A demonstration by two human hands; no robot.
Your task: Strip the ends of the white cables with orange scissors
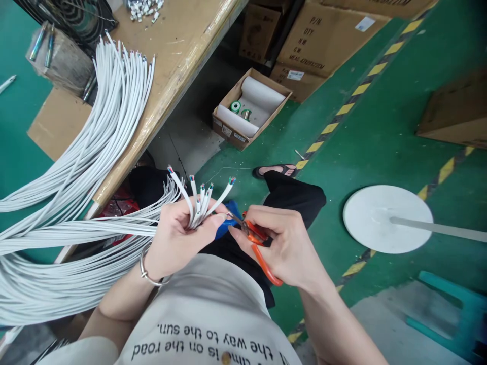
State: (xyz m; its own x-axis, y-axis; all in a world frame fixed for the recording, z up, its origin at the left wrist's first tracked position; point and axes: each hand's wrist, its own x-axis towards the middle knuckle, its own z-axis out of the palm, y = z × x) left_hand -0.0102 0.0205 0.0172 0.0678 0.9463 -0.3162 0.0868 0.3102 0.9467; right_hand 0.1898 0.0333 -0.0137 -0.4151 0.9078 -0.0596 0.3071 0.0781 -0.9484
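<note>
Gripping a fistful of white cables (198, 210), entry one: a left hand (177, 237), fingers closed around the bunch. The cable ends stick up out of the grip in a loose fan, coloured cores showing at the tips. Two: a right hand (283, 241), fingers wrapped round orange-handled cutters (266, 266), the tool's nose just beside the left thumb tip; whether its blades are apart or together I cannot tell from where I stand. Three: a blue object (222, 230), partly hidden, right behind the gap between the two hands' fingers. Four: a metal bangle (143, 268), on the wrist behind the left fingers. Five: a pale shirt (216, 304) with printed lettering, on the body side of both hands. Six: long cable lengths (95, 230), running off to the left of the left fingers. Seven: a sandalled foot (276, 171), on the green floor past the right fingers. Eight: a thick cable bundle (114, 101), lying on the workbench (182, 50) ahead and left of the left fingers. Nine: an open carton (228, 133) holding spools, on the floor beyond the fingers. Ten: a white disc (373, 218), well out to the right of the right fingers. Eleven: stacked boxes (312, 43), farthest ahead.
</note>
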